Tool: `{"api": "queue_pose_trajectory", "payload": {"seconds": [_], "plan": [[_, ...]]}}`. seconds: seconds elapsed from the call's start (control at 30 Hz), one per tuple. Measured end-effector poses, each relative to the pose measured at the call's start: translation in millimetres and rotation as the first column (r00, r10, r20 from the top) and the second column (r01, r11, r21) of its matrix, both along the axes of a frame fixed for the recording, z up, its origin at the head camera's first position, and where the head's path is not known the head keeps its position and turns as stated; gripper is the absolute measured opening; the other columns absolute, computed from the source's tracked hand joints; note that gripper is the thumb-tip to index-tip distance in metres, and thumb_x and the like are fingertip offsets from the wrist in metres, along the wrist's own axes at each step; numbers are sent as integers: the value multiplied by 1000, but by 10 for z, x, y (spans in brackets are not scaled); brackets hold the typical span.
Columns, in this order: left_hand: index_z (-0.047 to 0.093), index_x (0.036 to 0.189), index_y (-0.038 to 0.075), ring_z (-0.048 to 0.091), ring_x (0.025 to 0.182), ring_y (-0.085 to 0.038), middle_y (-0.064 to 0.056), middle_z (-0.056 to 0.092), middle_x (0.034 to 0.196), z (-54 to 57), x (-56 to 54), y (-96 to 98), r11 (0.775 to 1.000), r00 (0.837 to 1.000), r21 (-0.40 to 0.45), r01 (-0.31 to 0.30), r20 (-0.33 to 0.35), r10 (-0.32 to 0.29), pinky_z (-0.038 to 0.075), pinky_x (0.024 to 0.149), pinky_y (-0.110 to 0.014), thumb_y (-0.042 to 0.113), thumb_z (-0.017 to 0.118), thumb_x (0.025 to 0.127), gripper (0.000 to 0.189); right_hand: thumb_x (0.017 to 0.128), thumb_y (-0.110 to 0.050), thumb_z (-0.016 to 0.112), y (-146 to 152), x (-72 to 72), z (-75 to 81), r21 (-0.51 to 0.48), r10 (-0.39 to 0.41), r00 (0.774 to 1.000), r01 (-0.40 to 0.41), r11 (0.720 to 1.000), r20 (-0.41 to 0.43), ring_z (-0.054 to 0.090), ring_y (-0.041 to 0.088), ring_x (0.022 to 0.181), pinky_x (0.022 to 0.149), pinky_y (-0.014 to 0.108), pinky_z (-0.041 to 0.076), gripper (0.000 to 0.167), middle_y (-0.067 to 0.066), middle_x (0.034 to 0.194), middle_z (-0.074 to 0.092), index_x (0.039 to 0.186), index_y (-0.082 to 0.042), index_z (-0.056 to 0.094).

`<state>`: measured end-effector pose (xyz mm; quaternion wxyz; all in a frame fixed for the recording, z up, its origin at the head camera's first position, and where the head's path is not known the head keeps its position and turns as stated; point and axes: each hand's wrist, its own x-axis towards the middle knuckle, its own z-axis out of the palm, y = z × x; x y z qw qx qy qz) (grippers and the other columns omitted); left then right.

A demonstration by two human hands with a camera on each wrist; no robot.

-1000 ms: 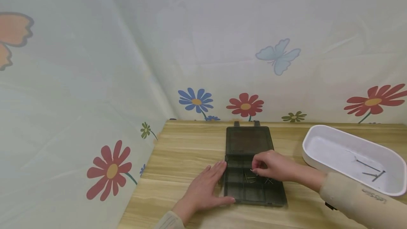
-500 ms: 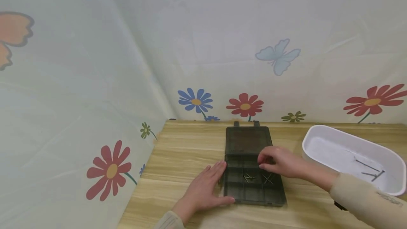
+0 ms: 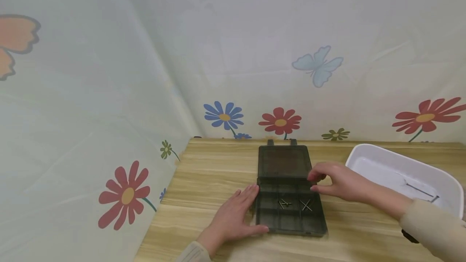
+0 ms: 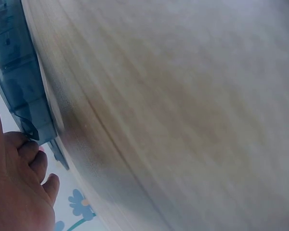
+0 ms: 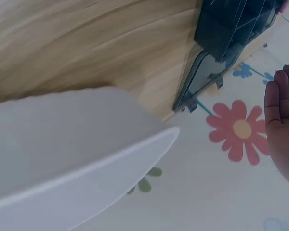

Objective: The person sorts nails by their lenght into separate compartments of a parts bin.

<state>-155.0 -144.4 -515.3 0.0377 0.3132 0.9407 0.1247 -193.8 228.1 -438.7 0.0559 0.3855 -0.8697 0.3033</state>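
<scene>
A dark see-through compartment box point(image 3: 267, 221) lies on the wooden table with its lid point(image 3: 284, 161) folded back. Slim nail-like metal pieces point(image 3: 306, 205) lie crossed in one compartment, and a few similar pieces point(image 3: 282, 204) sit in the one to its left. My left hand point(image 3: 233, 215) rests along the box's left side, fingers straight, thumb at the front edge. Over the box's right edge is my right hand point(image 3: 340, 181), its thumb and fingers bent loosely and apart, with nothing visible between them. The right wrist view shows that hand point(image 5: 284, 110) at its right border.
A white tray point(image 3: 407, 156) stands on the right, partly behind the right forearm, with longer nail-like pieces point(image 3: 418, 189) inside. Bare wood table point(image 3: 214, 165) extends left of the box. Behind the table hangs a flower-printed sheet point(image 3: 255, 51).
My right hand has drawn back rightward from over the compartments towards the tray, its thumb and fingers spreading apart. Pieces it covered in the box now show. The left hand has stayed in place.
</scene>
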Motion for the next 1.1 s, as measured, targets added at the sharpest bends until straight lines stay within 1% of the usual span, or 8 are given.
{"api": "queue_pose_trajectory", "payload": {"seconds": [0.17, 0.37, 0.43, 0.6, 0.83, 0.97, 1.1], "plan": [[24, 171, 12, 25, 162, -16, 0, 25, 177, -8, -10, 2, 1000, 1000, 2, 2, -6, -2, 24, 133, -42, 87, 56, 89, 115, 87, -16, 91, 169, 41, 41, 9, -41, 999, 41, 999, -19, 68, 2, 91, 77, 30, 63, 25, -15, 101, 72, 105, -21, 75], [24, 172, 13, 24, 163, -16, 0, 24, 177, -18, -15, 3, 1000, 1000, -7, 5, -14, -5, 24, 133, -42, 89, 53, 89, 116, 79, -13, 95, 387, 71, 60, 5, -74, 990, 75, 997, -122, 67, -1, 88, 74, 26, 62, 34, -22, 98, 71, 104, -22, 75], [24, 172, 13, 24, 163, -16, 0, 24, 177, -21, -13, 0, 1000, 1000, -11, 6, -20, -6, 24, 133, -42, 89, 52, 89, 116, 76, -12, 96, 473, 76, 66, 0, -87, 986, 88, 996, -140, 66, -1, 87, 73, 24, 60, 37, -23, 98, 70, 104, -22, 74], [24, 171, 12, 25, 162, -17, -1, 25, 177, -20, -11, -11, 1000, 1000, -12, 8, -25, -8, 25, 132, -43, 90, 51, 89, 116, 74, -14, 98, 703, 96, 95, 20, -126, 980, 130, 991, -152, 66, 1, 87, 72, 22, 59, 41, -22, 98, 69, 105, -23, 74], [22, 172, 15, 22, 163, -14, 2, 23, 178, -12, -10, -9, 1000, 1000, -10, -8, 15, 8, 23, 133, -42, 91, 51, 88, 117, 74, -17, 99, 1021, 138, 130, 72, -212, 968, 223, 972, -136, 67, 0, 89, 74, 21, 61, 41, -14, 99, 72, 107, -19, 76], [23, 172, 14, 23, 163, -15, 0, 24, 177, -21, -15, -10, 1000, 1000, -10, -3, 2, 3, 25, 133, -43, 91, 51, 89, 116, 72, -17, 100, 1204, 155, 121, 79, -255, 956, 268, 960, -148, 66, -2, 89, 74, 14, 57, 43, -13, 100, 73, 108, -18, 77], [24, 172, 13, 25, 162, -16, -1, 25, 177, -30, -18, -12, 1000, 1000, -13, 3, -12, -3, 25, 132, -43, 90, 51, 89, 116, 70, -16, 100, 1369, 168, 102, 95, -289, 943, 306, 947, -163, 63, -5, 88, 74, 9, 53, 44, -17, 99, 72, 107, -17, 77]]}}
